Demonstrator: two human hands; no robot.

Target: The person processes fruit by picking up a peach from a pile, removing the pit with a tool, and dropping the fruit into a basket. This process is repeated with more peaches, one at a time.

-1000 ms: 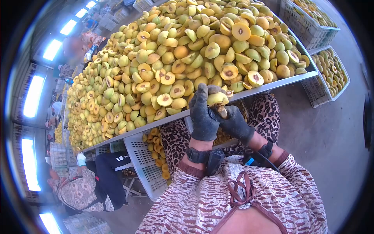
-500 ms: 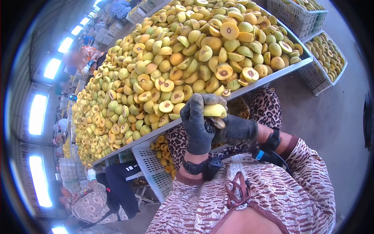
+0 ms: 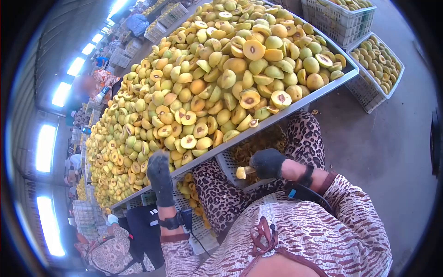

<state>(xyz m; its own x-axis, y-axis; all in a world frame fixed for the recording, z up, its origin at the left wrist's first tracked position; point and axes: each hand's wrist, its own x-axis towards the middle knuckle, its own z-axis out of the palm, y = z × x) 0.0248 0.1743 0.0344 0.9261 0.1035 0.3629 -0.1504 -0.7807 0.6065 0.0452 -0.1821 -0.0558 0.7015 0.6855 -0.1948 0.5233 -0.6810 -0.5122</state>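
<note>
While my right hand (image 3: 268,164) clenches a short tool (image 3: 250,170) with a yellow fruit chunk (image 3: 241,173) at its end, my left hand (image 3: 160,177) is blurred by the table rim (image 3: 304,100), so I can't tell its grip; halved fruit (image 3: 198,87) lies heaped beyond.

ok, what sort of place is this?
Probably a fruit-processing shed: a metal-edged table heaped with halved fruit, a fruit-filled plastic crate on the floor, and another person nearby.

Left grip (image 3: 160,177) blurred, contents unclear; right grip (image 3: 268,164) hides part of tool (image 3: 249,170); upper crate (image 3: 341,22) cut off.
</note>
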